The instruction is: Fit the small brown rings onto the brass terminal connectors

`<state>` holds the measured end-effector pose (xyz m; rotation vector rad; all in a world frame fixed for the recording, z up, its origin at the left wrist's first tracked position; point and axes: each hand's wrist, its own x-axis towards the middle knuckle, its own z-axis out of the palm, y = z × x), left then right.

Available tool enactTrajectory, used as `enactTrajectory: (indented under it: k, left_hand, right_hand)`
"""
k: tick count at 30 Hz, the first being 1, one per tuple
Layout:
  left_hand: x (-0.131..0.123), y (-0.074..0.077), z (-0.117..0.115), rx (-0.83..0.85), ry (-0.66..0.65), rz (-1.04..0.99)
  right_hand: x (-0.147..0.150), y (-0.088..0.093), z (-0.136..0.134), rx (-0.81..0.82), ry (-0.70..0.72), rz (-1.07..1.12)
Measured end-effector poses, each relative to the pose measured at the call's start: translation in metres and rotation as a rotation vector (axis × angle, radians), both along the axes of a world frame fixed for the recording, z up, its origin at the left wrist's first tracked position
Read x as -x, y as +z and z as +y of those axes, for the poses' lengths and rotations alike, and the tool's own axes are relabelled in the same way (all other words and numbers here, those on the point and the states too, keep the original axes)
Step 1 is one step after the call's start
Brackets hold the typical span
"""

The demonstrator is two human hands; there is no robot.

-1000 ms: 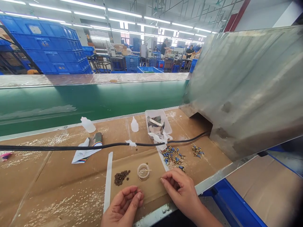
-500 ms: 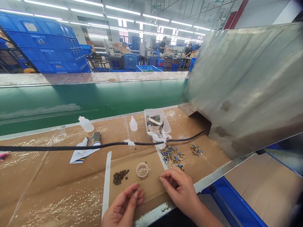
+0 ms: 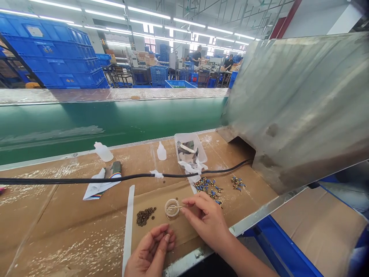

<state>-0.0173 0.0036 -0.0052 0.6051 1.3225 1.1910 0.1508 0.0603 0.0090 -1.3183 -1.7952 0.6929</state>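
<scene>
A small round clear cup (image 3: 172,214) stands on the brown sheet, with a thin pale stick (image 3: 176,207) lying across its rim. My right hand (image 3: 206,217) is at the cup's right side, thumb and forefinger closed on the stick's outer end. Nearer to me, my left hand (image 3: 154,248) is closed, its fingertips pinched around something small and dark that I cannot make out. Just beyond it lies a pile of small dark discs (image 3: 145,216) with holes. Several small blue and brass-coloured parts (image 3: 206,185) are heaped past my right hand.
A black cable (image 3: 138,176) crosses the cardboard-covered bench. Two white squeeze bottles (image 3: 162,151), a clear tray (image 3: 204,153) and a folded camouflage cloth (image 3: 113,169) stand or lie behind. A metal housing (image 3: 294,115) rises at right. Beyond runs a green conveyor belt (image 3: 115,119).
My right hand has moved left and slightly away from me to the cup and has taken hold of the stick's end. My left hand has stayed almost in place.
</scene>
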Motion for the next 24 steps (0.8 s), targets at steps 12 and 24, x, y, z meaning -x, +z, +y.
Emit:
enactTrajectory:
  k: [12, 24]
  left_hand:
    - [0.0005, -0.0019, -0.0013, 0.013, -0.016, 0.021]
    - [-0.0022, 0.0048, 0.0005, 0.04, 0.011, 0.0]
  right_hand:
    - [0.0068, 0.0024, 0.004, -0.029, 0.029, -0.017]
    - [0.006, 0.0079, 0.0034, -0.081, 0.054, -0.123]
